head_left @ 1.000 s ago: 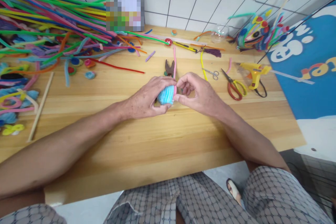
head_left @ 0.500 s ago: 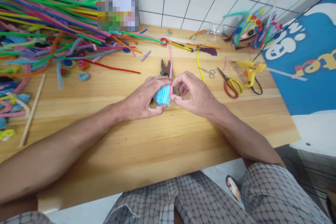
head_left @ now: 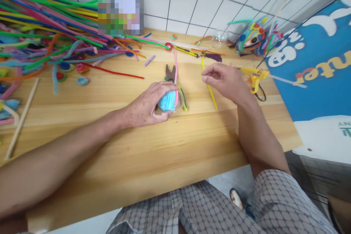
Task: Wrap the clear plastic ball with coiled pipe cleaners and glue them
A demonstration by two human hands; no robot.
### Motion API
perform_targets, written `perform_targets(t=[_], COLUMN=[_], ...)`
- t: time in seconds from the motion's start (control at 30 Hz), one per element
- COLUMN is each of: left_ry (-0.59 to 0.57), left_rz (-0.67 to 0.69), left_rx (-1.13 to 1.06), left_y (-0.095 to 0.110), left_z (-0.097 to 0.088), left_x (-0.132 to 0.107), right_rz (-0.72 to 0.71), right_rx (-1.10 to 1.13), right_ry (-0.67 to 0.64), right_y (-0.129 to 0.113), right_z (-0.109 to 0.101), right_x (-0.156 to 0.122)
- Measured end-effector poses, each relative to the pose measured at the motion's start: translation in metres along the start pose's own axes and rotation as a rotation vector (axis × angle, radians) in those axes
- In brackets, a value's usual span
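My left hand (head_left: 149,104) is wrapped round a ball (head_left: 168,101) covered in rows of light blue pipe cleaner. Its right side looks like clear plastic. Along the edge of the blue rows runs a pink pipe cleaner (head_left: 176,67), its free end pointing away from me. My right hand (head_left: 226,80) is apart from the ball, off to the right, with curled fingers, a gap between thumb and forefinger and nothing visible in them. It hides the scissors. Pliers (head_left: 170,72) lie just beyond the ball, their handles partly covered by it and my left hand.
A heap of coloured pipe cleaners (head_left: 55,18) fills the back left, near a wooden stick (head_left: 23,117). A yellow glue gun (head_left: 255,78) lies right of my right hand. Behind are a yellow cutter knife (head_left: 186,51), a clear ball (head_left: 220,38) and a colourful pipe-cleaner figure (head_left: 253,38).
My right hand has let go of the pink pipe cleaner at the ball and moved right, over the scissors. My left hand keeps its hold on the ball. The view has shifted slightly.
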State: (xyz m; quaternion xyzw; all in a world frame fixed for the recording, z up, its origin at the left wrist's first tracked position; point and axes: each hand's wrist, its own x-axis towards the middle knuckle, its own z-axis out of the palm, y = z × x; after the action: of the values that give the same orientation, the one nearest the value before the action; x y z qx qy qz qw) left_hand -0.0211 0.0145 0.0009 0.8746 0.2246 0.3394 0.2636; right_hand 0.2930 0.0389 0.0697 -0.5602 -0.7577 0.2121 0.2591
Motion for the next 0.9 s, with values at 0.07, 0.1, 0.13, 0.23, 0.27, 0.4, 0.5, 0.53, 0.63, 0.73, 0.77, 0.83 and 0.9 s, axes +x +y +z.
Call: perform_targets(t=[0.07,0.1,0.13,0.23,0.27,0.4,0.5,0.53,0.63,0.73,0.77,0.83,0.9], left_ry=[0.008,0.011,0.013,0.019,0.018,0.015,0.026,0.029,0.035,0.04,0.041,0.041,0.035], left_rz=[0.013,0.019,0.023,0.022,0.019,0.012,0.002,0.002,0.031,0.041,0.033,0.017,0.012], left_rx=[0.004,0.004,0.004,0.001,0.002,0.001,-0.008,-0.007,0.003,0.0,-0.009,-0.031,-0.044], left_y=[0.0,-0.001,-0.001,-0.002,-0.002,-0.002,-0.001,-0.001,-0.001,-0.001,-0.001,0.0,0.0], left_z=[0.001,0.001,0.001,0.002,0.002,0.002,0.003,0.003,0.004,0.005,0.005,0.004,0.003], left_x=[0.0,0.0,0.0,0.0,0.0,-0.001,0.0,0.0,0.001,0.001,0.001,0.002,0.002], right_rz=[0.056,0.096,0.131,0.167,0.161,0.148,0.171,0.172,0.119,0.044,0.027,-0.028,-0.115], right_rx=[-0.218,-0.302,-0.366,-0.462,-0.475,-0.516,-0.442,-0.381,-0.114,0.167,0.22,0.248,0.216], right_ry=[0.09,0.106,0.112,0.069,0.043,-0.018,0.047,0.077,0.094,0.049,0.031,-0.014,-0.04], right_y=[0.025,0.036,0.047,0.069,0.073,0.075,0.064,0.057,0.03,-0.005,-0.016,-0.034,-0.045], right_z=[-0.014,-0.019,-0.021,-0.014,-0.009,0.003,-0.003,-0.006,-0.008,0.008,0.016,0.032,0.042], right_x=[0.005,0.007,0.008,0.015,0.017,0.023,0.016,0.011,-0.009,-0.032,-0.039,-0.052,-0.06])
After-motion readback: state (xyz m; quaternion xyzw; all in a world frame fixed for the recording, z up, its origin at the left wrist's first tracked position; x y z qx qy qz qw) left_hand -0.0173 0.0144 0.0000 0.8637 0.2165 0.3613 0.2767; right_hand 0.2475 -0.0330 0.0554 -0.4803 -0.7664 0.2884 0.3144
